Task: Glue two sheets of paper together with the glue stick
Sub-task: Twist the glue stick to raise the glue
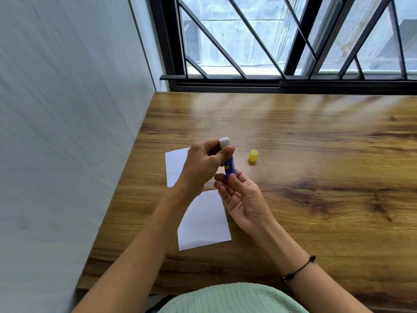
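1. Both forearms are bare, with no sleeves reaching the wrists or elbows.
2. The right wrist wears a thin black cord bracelet [297,269] strung with small dark beads.
3. A pale mint-green garment [232,299] with a fine ribbed, dotted knit covers the torso.

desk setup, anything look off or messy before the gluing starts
Nothing stands out. The glue stick is uncapped and held in both hands, left hand and right hand; its yellow cap stands on the table. The two paper sheets lie flat and unglued.
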Action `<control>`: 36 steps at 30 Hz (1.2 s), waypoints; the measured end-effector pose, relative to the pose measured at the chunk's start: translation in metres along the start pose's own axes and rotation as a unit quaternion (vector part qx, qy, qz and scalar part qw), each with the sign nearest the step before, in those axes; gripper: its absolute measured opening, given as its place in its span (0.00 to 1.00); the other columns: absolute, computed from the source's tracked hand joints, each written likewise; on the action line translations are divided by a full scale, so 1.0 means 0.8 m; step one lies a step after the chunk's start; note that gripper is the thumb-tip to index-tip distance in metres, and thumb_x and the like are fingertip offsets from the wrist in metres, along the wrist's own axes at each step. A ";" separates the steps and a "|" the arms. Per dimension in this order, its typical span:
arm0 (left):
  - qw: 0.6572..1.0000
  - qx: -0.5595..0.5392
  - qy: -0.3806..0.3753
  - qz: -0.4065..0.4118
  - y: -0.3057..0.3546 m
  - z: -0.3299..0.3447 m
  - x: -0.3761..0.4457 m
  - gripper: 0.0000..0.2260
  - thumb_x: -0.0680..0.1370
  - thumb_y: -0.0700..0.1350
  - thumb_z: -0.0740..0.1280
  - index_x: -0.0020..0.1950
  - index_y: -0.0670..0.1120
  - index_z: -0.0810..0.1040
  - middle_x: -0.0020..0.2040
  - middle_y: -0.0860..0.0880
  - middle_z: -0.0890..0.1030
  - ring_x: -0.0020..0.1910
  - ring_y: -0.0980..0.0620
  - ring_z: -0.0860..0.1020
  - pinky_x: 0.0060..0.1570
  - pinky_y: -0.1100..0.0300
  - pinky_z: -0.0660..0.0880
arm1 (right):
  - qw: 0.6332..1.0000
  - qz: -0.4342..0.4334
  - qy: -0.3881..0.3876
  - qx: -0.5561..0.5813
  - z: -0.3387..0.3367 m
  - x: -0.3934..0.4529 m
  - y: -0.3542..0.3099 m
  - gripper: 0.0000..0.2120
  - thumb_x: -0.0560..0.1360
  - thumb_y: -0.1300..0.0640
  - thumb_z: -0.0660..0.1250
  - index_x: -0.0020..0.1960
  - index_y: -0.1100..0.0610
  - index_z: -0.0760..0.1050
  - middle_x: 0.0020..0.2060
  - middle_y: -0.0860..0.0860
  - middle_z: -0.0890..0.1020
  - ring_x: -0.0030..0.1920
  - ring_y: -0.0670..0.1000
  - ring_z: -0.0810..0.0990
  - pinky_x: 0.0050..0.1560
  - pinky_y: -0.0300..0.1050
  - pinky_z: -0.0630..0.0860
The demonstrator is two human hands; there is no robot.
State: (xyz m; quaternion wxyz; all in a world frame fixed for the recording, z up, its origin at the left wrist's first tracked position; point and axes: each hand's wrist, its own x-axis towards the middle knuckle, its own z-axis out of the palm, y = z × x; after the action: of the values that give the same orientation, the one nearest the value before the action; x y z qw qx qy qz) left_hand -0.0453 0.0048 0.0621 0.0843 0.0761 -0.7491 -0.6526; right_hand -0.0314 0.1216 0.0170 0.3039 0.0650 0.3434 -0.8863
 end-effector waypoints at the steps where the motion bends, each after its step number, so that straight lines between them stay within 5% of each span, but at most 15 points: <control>1: 1.000 -0.001 -0.001 -0.001 0.000 0.000 0.000 0.06 0.74 0.43 0.67 0.48 0.44 0.78 0.40 0.51 0.80 0.37 0.56 0.77 0.37 0.71 0.76 | 1.000 0.003 0.001 0.003 -0.001 0.000 0.000 0.10 0.75 0.60 0.62 0.55 0.60 0.74 0.37 0.57 0.85 0.36 0.51 0.84 0.34 0.37 0.80; 7: 1.000 0.002 0.007 0.000 0.002 0.000 0.000 0.09 0.74 0.43 0.67 0.51 0.40 0.79 0.39 0.51 0.80 0.35 0.59 0.77 0.36 0.71 0.75 | 1.000 0.015 0.010 0.006 -0.002 -0.001 0.001 0.17 0.68 0.52 0.66 0.51 0.62 0.77 0.36 0.57 0.85 0.35 0.52 0.84 0.33 0.38 0.80; 21: 1.000 0.006 0.021 -0.008 0.001 -0.002 -0.008 0.11 0.74 0.43 0.66 0.53 0.38 0.78 0.40 0.48 0.79 0.35 0.55 0.76 0.37 0.70 0.75 | 1.000 -0.001 -0.019 -0.023 -0.002 0.001 0.003 0.14 0.68 0.55 0.66 0.52 0.60 0.76 0.36 0.56 0.85 0.35 0.52 0.84 0.35 0.39 0.81; 26: 0.988 -0.115 0.044 -0.095 0.001 -0.005 -0.012 0.10 0.72 0.47 0.68 0.45 0.41 0.81 0.36 0.46 0.75 0.34 0.52 0.67 0.36 0.61 0.68 | 0.994 -0.062 -0.060 -0.073 0.007 0.005 0.000 0.21 0.69 0.56 0.67 0.60 0.58 0.68 0.35 0.52 0.83 0.30 0.47 0.78 0.29 0.38 0.76; 31: 0.968 -0.203 0.017 -0.148 -0.005 0.001 -0.027 0.09 0.72 0.50 0.67 0.45 0.45 0.81 0.30 0.50 0.73 0.28 0.52 0.66 0.34 0.53 0.62 | 0.989 -0.120 -0.018 -0.084 0.025 0.018 -0.006 0.06 0.74 0.59 0.64 0.51 0.57 0.71 0.27 0.50 0.79 0.23 0.46 0.73 0.23 0.35 0.69; 36: 0.963 -0.186 0.004 -0.195 -0.008 -0.009 -0.033 0.12 0.74 0.49 0.65 0.51 0.42 0.79 0.40 0.48 0.75 0.41 0.50 0.68 0.47 0.52 0.67 | 0.985 -0.146 0.065 -0.070 0.043 0.041 -0.017 0.03 0.74 0.60 0.65 0.43 0.60 0.75 0.23 0.49 0.76 0.21 0.45 0.70 0.22 0.34 0.65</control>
State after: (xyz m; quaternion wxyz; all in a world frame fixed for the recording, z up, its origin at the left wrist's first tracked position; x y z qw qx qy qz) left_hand -0.0178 0.0026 0.0563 -0.0291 0.2058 -0.5852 -0.7838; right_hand -0.0626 0.0905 0.0399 0.1522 0.0508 0.4293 -0.8888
